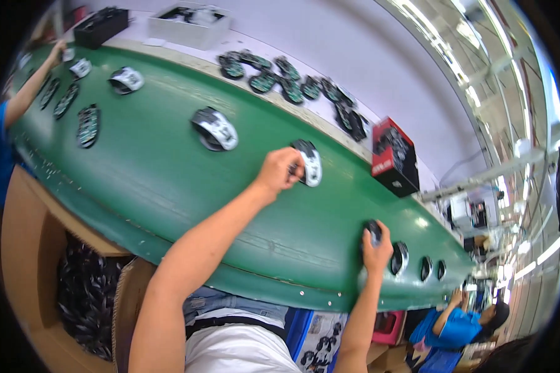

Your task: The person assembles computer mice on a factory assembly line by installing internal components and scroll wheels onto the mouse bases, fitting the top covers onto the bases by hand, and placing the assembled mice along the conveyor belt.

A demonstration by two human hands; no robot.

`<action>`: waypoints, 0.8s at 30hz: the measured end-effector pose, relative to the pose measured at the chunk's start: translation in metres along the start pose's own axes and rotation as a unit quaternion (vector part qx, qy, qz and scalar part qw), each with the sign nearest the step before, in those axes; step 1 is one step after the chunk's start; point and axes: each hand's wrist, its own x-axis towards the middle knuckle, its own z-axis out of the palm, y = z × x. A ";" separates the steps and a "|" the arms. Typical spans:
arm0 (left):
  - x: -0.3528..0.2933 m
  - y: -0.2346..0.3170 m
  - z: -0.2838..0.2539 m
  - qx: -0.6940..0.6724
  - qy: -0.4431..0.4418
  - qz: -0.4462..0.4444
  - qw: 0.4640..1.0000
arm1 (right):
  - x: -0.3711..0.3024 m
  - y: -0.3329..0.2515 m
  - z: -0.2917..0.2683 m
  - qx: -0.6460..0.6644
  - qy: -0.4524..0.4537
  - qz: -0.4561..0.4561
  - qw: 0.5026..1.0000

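Observation:
My left hand [283, 170] is closed in a pinch beside a black-and-white computer mouse [308, 163] on the green conveyor belt [162, 168]. Something small and dark shows at its fingertips, too little to name. Farther right, my right hand [378, 250] wraps round a dark computer mouse [373, 230] on the belt. Just beyond that hand lies another mouse [400, 258]. To the left of my left hand sits a black-and-white mouse with a loose-looking upper shell [215, 128].
Mouse bases with green circuit boards [290, 89] lie along the far ledge, near a red-and-black box [394, 158]. A cardboard box of dark parts [90, 292] stands at lower left. Co-workers in blue sit left [5, 149] and right [448, 332].

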 end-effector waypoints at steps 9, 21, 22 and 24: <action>0.012 -0.020 0.011 0.046 -0.014 0.071 0.996 | 0.020 -0.103 0.011 0.085 -0.059 -0.204 0.973; 0.023 0.012 -0.009 -0.064 0.021 0.025 0.997 | 0.039 -0.215 0.106 0.177 -0.098 -0.353 0.914; 0.024 0.008 -0.011 -0.055 0.008 0.032 0.998 | 0.037 -0.219 0.104 0.169 -0.079 -0.373 0.909; 0.020 0.012 -0.009 0.027 -0.038 -0.011 0.999 | 0.042 -0.206 0.104 0.176 -0.082 -0.364 0.911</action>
